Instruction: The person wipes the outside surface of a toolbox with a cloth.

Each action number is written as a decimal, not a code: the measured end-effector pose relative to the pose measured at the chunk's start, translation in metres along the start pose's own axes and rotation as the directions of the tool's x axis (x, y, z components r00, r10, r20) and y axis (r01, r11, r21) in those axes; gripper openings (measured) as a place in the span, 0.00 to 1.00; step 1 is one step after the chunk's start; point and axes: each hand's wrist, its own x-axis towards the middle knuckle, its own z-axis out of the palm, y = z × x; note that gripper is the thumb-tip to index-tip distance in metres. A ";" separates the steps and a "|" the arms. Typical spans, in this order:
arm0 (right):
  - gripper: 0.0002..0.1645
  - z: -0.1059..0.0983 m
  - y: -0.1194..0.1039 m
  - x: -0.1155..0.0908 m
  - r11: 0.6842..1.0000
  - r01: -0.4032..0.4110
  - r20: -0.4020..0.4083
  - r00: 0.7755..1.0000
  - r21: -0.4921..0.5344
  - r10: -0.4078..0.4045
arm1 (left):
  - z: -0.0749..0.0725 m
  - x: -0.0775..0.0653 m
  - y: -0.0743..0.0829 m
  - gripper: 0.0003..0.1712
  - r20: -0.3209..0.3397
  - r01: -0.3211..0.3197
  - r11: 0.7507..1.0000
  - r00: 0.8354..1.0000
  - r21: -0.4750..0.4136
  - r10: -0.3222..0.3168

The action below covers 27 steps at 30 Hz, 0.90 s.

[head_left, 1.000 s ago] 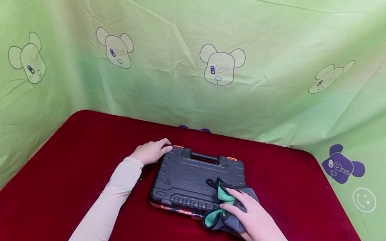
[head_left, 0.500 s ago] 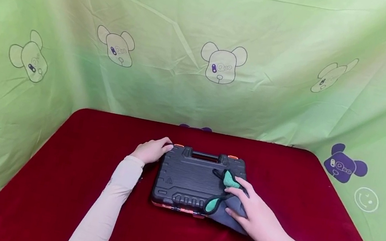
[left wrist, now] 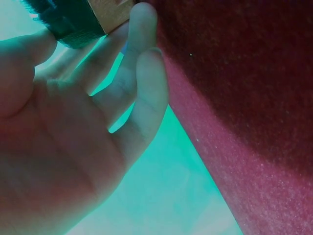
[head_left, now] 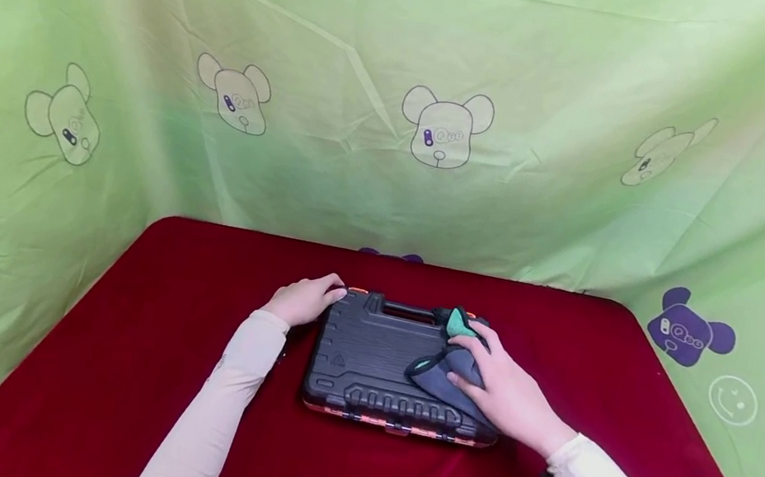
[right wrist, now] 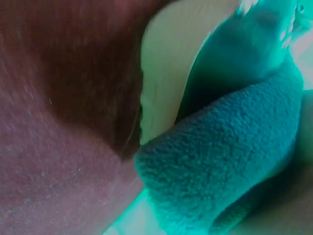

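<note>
A black plastic tool case (head_left: 366, 340) with an orange underside lies flat on the table, its handle toward the back. At its far left corner my left hand (head_left: 301, 301) grips the edge, thumb on the lid. In the left wrist view the fingers (left wrist: 144, 29) reach to the orange side of the case (left wrist: 110, 14). Over the right part of the lid, my right hand (head_left: 512, 392) holds a folded grey-and-green cloth (head_left: 447, 374) against the case. The right wrist view shows the fuzzy cloth (right wrist: 220, 152) bunched beside the pale side wall of the case (right wrist: 166, 63).
Dark red velvet (head_left: 129, 365) covers the table under the case. A green curtain (head_left: 331, 180) printed with bear heads stands behind the table and along both sides.
My right hand has slid the cloth from the near right corner of the lid away toward the handle, uncovering the front edge. My left hand stays at its corner.
</note>
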 end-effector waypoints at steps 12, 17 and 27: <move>0.31 -0.004 0.014 0.030 0.998 -0.017 0.072 0.997 0.062 0.012 | -0.001 0.002 -0.002 0.22 0.006 0.007 1.000 1.000 0.001 -0.007; 0.31 -0.006 0.014 0.037 0.998 -0.019 0.099 0.995 0.058 0.013 | 0.000 0.002 -0.001 0.22 0.012 0.006 1.000 1.000 -0.002 -0.006; 0.27 -0.010 0.014 0.053 0.994 0.101 0.121 0.987 0.033 -0.104 | -0.001 0.002 -0.002 0.21 0.004 0.000 1.000 1.000 0.003 0.000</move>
